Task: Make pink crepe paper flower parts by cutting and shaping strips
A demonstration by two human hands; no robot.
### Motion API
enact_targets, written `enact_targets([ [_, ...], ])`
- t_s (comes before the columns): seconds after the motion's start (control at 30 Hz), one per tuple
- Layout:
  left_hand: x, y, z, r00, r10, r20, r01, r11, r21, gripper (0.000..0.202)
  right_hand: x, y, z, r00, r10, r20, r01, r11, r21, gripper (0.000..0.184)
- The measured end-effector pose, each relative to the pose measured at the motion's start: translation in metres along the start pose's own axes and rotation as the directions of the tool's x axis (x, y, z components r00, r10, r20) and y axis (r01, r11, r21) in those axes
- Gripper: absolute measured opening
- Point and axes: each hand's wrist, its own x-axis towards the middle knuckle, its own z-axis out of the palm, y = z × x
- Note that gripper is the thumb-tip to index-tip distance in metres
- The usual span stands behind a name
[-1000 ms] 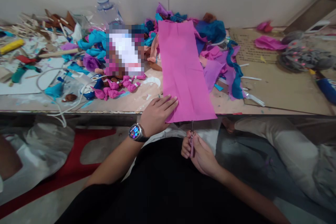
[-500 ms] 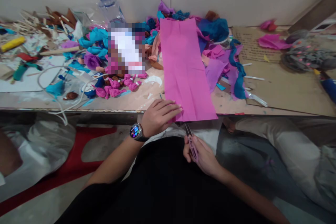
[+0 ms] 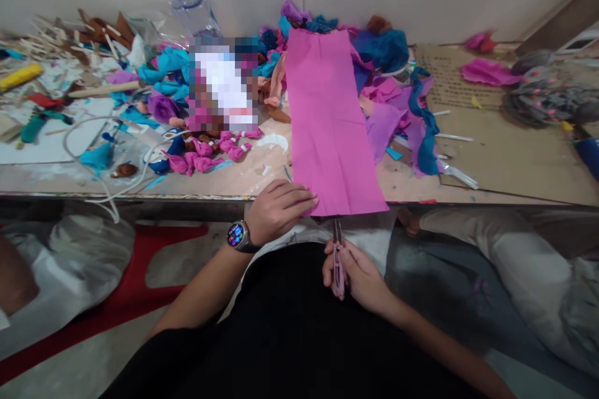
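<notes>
A long sheet of pink crepe paper (image 3: 327,118) lies lengthwise on the workbench (image 3: 234,184), its near end hanging just over the front edge. My left hand (image 3: 276,211), with a smartwatch on its wrist, is curled over the sheet's near left corner and pinches it. My right hand (image 3: 355,274) grips purple-handled scissors (image 3: 337,255) below the bench edge. The blades point up and meet the sheet's near edge close to its middle.
Heaps of blue, purple and pink crepe scraps (image 3: 393,93) lie behind and right of the sheet. A plastic bottle (image 3: 189,6), wooden sticks (image 3: 56,43) and a white cable (image 3: 93,156) crowd the left. Cardboard (image 3: 496,143) covers the right. Another person's leg (image 3: 491,243) is at lower right.
My left hand slid back from lying flat on the sheet to curling over its near corner. The scissors tilted away, then came back upright against the paper's edge.
</notes>
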Motion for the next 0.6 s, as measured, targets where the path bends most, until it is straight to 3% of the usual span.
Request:
enact_targets([
  [0.37, -0.017, -0.005, -0.002, 0.996, -0.066, -0.062, 0.062, 0.996, -0.062, 0.044, 0.007, 0.005, -0.011, 0.997, -0.036, -0.062, 0.04, 0.997, 0.069, 0.037],
  [0.6, -0.022, -0.003, -0.004, 0.988, -0.114, -0.105, 0.111, 0.993, -0.035, 0.042, 0.009, 0.01, -0.013, 0.984, -0.121, -0.127, 0.136, 0.984, 0.118, 0.032],
])
